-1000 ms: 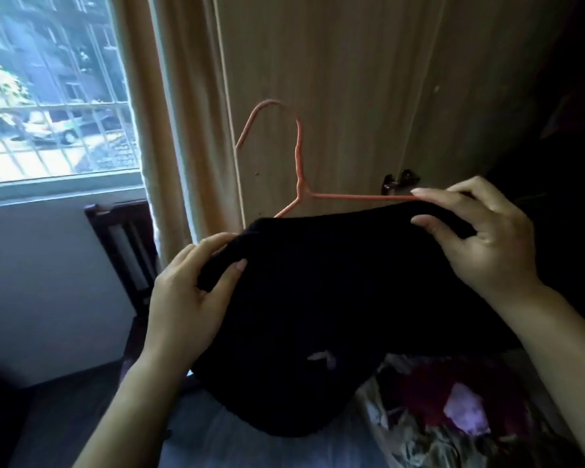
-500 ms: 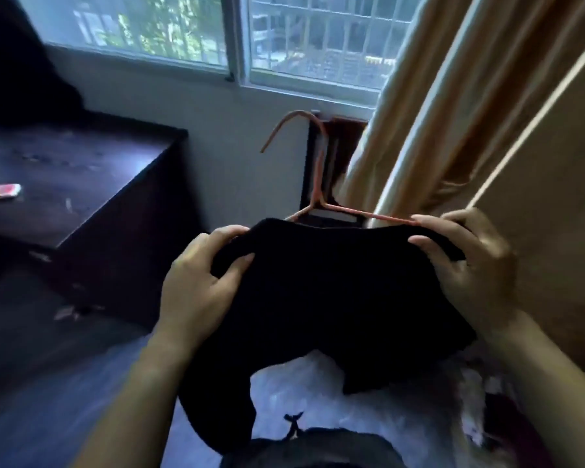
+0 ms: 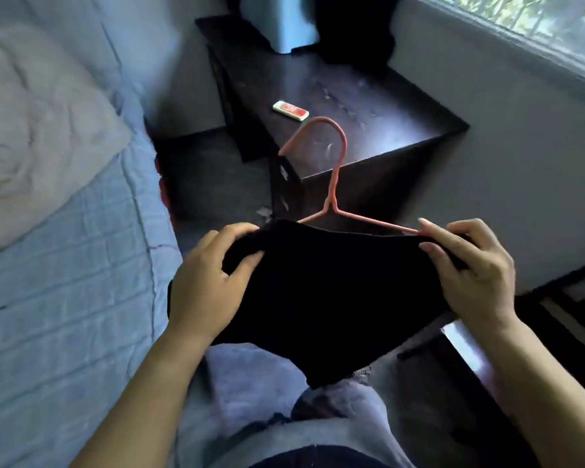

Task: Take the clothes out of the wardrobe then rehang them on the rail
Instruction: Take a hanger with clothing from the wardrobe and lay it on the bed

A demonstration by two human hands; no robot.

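From the head camera, looking down past the person's forearms: a black garment (image 3: 335, 292) is held up in the air in front of the person's body, over the floor (image 3: 217, 184), between the bed (image 3: 65, 282) and the wall under the window (image 3: 537, 21). It is draped on a coral-pink hanger (image 3: 334, 187), whose hook stands upright above the cloth and shows in front of the near corner of the dark wooden bench (image 3: 368, 106).

The left hand (image 3: 213, 275) has its grip clamped on the garment's left shoulder, fingers curled over the top of the fabric and thumb pressed against the front. That end of the hanger is buried under the cloth. The right hand (image 3: 470, 275) has its grip clamped on the other end: thumb and forefinger pinch the bare pink arm of the hanger where the black fabric begins, and the other fingers curl behind. The garment hangs slack between the two hands, and its lower edge droops toward the person's grey clothing (image 3: 318, 430).

On the bench a small white and red object (image 3: 290, 110) lies flat near the left edge, apart from everything else. At the far edge stand a pale container (image 3: 284, 25) and a dark shape (image 3: 352, 32) that I cannot make out. A rumpled pale blanket (image 3: 38, 113) lies on the bed toward its far end. Some dark furniture (image 3: 554, 332) sits low on the right, too dim to tell what it is.
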